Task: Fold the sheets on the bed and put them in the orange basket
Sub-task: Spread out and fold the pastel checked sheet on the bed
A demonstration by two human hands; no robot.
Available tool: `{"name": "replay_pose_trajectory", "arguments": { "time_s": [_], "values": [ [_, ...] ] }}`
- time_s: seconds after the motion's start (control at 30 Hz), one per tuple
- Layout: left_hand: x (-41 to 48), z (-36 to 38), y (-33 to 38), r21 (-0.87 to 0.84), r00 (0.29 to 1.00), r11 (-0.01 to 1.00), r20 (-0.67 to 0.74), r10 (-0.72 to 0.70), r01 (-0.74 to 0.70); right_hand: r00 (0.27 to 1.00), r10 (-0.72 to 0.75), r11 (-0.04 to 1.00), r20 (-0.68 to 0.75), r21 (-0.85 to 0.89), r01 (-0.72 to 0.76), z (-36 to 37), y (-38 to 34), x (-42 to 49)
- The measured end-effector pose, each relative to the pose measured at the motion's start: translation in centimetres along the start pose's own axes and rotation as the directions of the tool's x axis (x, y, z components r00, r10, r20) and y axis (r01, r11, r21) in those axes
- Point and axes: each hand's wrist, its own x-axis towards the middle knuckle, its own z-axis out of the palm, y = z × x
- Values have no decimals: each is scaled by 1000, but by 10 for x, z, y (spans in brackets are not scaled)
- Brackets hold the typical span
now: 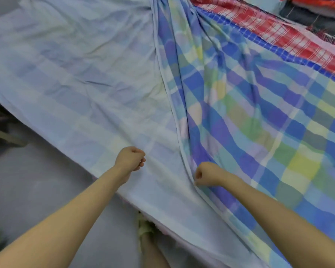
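Two fists low in view. L hand, approx 6 o'clock, is curled on the pale underside of the plaid sheet; can't tell thru the blur if it nips cloth. R hand, 5 o'clock, pinches the sheet's hem beside the folded-over flap. Sheet lies spread: bright side 2 to 5 o'clock, pale flap 9 to 12. Red check sheet at 1 o'clock, touching it. Sandalled foot at 6 o'clock on grey floor.
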Motion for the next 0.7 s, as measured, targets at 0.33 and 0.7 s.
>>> {"name": "replay_pose_trajectory", "arguments": {
  "time_s": [0.33, 0.7],
  "values": [
    [137, -26, 103, 18, 998, 999, 38, 49, -49, 783, 360, 930, -507, 259, -260, -106, -66, 187],
    [236, -65, 169, -230, 994, 973, 102, 38, -14, 894, 62, 748, -443, 613, 252, -183, -118, 219]
  ]
}}
